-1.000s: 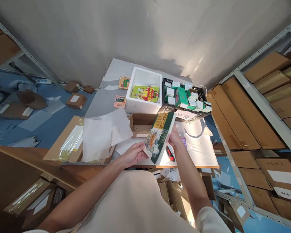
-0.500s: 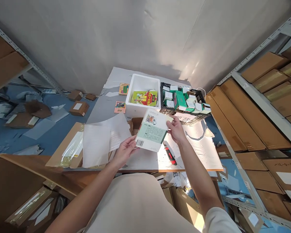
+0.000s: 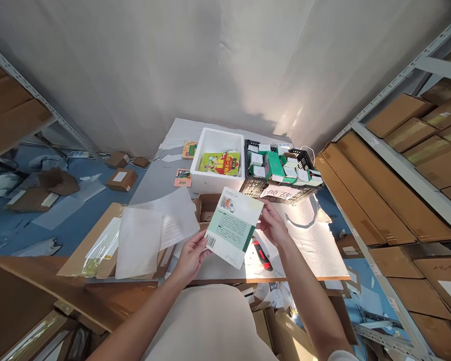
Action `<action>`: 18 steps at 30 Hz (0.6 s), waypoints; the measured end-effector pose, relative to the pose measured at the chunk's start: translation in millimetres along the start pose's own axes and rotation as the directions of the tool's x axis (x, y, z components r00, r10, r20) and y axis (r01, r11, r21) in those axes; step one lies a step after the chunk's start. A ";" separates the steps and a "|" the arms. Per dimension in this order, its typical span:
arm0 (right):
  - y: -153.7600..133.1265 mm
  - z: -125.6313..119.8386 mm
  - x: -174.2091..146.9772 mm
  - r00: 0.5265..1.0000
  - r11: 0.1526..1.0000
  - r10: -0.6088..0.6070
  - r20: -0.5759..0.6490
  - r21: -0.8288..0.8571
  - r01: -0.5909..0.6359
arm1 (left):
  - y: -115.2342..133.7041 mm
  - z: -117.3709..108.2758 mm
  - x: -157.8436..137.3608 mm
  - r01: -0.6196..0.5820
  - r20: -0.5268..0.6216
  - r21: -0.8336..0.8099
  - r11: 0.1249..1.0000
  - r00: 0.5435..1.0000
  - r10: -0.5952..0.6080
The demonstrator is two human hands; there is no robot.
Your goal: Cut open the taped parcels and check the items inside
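A thin book (image 3: 233,225) with a white and pale green cover is held tilted above the front of the table, its barcode corner toward my left. My left hand (image 3: 191,255) pinches that lower left corner. At the upper right edge, my right hand (image 3: 272,224) grips the book, with some fingers hidden behind it. Beneath and behind the book is a small open cardboard box (image 3: 206,204), partly covered by it. A red and black utility knife (image 3: 262,255) lies on the table (image 3: 304,250) near my right forearm.
Behind the book stand a white foam box (image 3: 216,185) holding colourful books and a black crate (image 3: 253,188) packed with small green and white boxes. White foam sheets (image 3: 141,240) lie over a carton (image 3: 90,245) at left. Shelves with cartons (image 3: 394,185) rise at right.
The view has tipped upward slightly, so the table items sit lower in it. The book has turned a little clockwise, and my right thumb no longer shows on its cover.
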State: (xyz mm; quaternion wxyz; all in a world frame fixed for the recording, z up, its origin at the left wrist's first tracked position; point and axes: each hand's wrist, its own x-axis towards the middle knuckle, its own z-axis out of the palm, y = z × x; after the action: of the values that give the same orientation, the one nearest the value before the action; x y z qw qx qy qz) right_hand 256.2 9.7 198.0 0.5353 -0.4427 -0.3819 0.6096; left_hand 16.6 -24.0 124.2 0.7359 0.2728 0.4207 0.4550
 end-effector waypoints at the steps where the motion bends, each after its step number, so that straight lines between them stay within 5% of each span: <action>1: -1.8 0.6 -2.1 0.999 1.000 -0.020 0.040 -0.004 0.020 | 0.7 5.2 -1.2 0.044 0.050 -0.036 0.998 0.998 -0.042; 5: -5.3 0.0 2.7 0.990 0.986 -0.143 -0.008 -0.086 0.142 | -3.4 28.7 -5.3 0.342 0.219 -0.113 0.933 0.925 -0.312; 8: -1.3 -10.7 10.0 0.999 0.996 -0.034 -0.003 -0.083 0.033 | -12.9 33.7 -6.2 0.488 0.284 -0.074 0.870 0.846 -0.450; 11: 9.0 -26.9 11.4 0.999 0.994 0.049 -0.009 -0.096 -0.050 | -20.6 23.6 -5.9 0.361 0.260 -0.101 0.927 0.909 -0.326; 14: 22.3 -40.1 10.7 0.992 0.988 0.105 -0.068 -0.108 -0.112 | -24.0 10.4 -4.5 0.107 0.072 -0.112 0.988 0.993 -0.099; 18: 33.6 -53.4 15.6 0.985 0.985 0.153 -0.081 -0.069 -0.158 | -27.7 6.2 -2.6 0.002 -0.145 0.110 0.994 0.989 0.014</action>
State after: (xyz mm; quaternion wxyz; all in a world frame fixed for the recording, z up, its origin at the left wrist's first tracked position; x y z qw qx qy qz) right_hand 295.7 20.2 147.5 0.4833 -0.5136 -0.3481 0.6176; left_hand 33.6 -38.6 106.6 0.6857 0.2800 0.4969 0.4521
